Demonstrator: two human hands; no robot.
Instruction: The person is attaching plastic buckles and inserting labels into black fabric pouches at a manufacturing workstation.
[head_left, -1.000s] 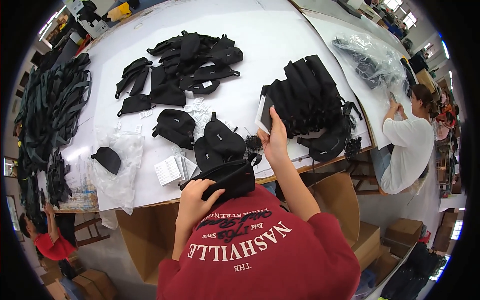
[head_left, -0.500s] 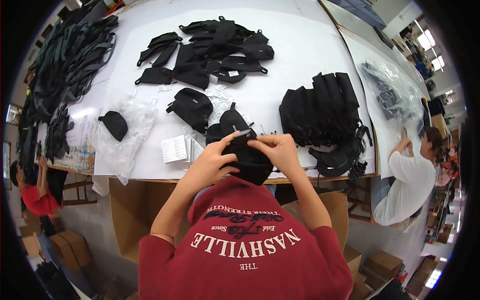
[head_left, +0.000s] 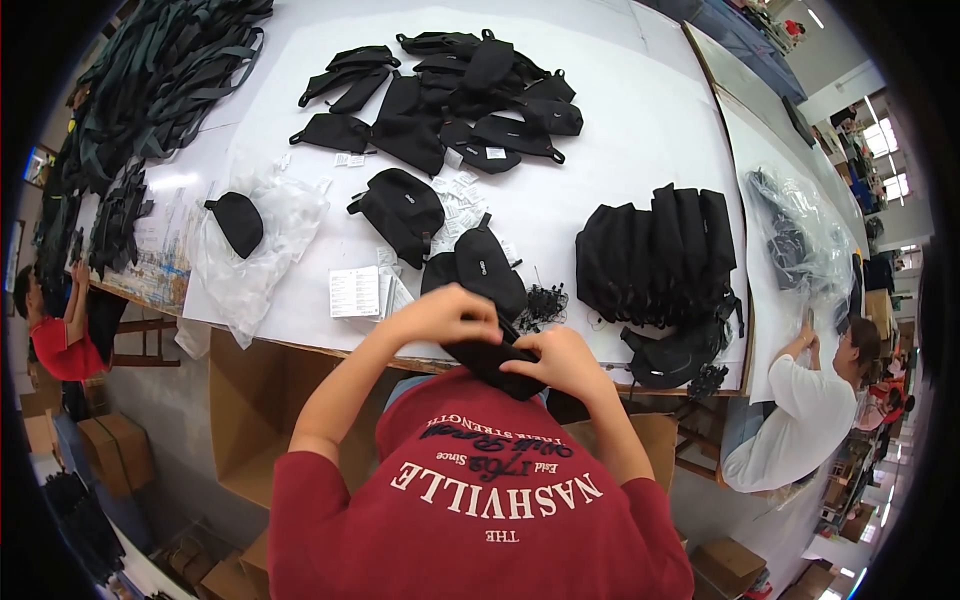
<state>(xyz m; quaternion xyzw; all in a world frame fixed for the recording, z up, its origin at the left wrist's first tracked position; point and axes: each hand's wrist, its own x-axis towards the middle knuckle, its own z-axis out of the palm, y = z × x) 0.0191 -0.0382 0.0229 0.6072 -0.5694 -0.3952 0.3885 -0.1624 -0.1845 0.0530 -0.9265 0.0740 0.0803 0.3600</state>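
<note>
Right at the near edge of the white bench point(head_left: 640, 130), a small black fabric pouch point(head_left: 492, 362) sits soft and rounded between both hands, held over the person's red shirt. Left hand point(head_left: 447, 315) curls over its top with fingers folded down and pinching the cloth; right hand point(head_left: 562, 362) grips its right side, thumb pressed in. Both elbows bend outward. Just beyond lie matching black pouches point(head_left: 487, 265), white paper tags point(head_left: 357, 291) and crinkled clear plastic bags point(head_left: 255, 250).
</note>
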